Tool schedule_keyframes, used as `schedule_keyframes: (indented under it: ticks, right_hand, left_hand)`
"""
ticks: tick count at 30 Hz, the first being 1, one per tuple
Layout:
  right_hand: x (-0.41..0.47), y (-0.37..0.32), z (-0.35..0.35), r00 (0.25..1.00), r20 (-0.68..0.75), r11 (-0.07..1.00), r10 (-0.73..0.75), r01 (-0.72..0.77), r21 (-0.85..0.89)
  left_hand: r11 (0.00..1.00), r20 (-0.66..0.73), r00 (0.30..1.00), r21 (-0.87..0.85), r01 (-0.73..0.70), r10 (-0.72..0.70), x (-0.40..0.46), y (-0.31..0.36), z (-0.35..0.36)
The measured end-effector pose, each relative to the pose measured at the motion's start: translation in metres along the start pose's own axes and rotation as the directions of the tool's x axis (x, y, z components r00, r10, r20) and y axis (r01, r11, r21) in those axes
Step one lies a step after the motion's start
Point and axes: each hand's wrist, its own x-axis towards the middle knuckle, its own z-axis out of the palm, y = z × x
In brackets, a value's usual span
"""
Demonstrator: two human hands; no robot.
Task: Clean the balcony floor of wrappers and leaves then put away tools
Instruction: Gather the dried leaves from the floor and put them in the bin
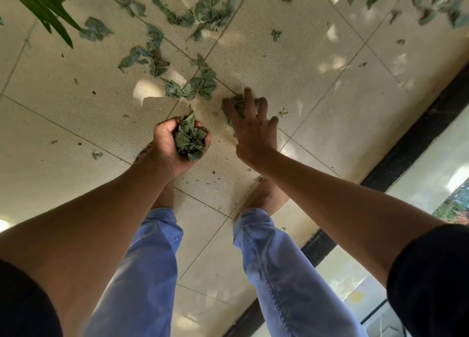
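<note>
The person bends over the tiled floor (291, 65). The left hand (175, 143) is curled round a bunch (189, 140) of dry green leaves, which stands roughly upright out of the fist, its tip pointing away from the person. The right hand (250, 123), fingers spread, presses down on a small clump (234, 104) of leaves on the floor just beside the left hand. More leaves (200, 14), crumpled and dull green, lie scattered over the tiles farther off, with small crumbs near the bare feet (264, 197). A plant frond (43, 4) hangs in at the upper left.
</note>
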Motion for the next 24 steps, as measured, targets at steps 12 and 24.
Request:
schedule_keyframes:
  ticks: [12, 24]
  right_hand:
    - [0.007, 0.023, 0.002, 0.932, 0.077, 0.898, -0.353, 0.361, -0.251]
    - [0.01, 0.04, 0.01, 0.875, -0.012, 0.873, -0.483, 0.48, -0.087]
  left_hand:
    - [0.999, -0.012, 1.0, 0.036, 0.021, -0.021, -0.001, -0.006, -0.002]
    - [0.999, 0.0, 1.0, 0.045, 0.005, -0.005, -0.002, -0.013, 0.004]
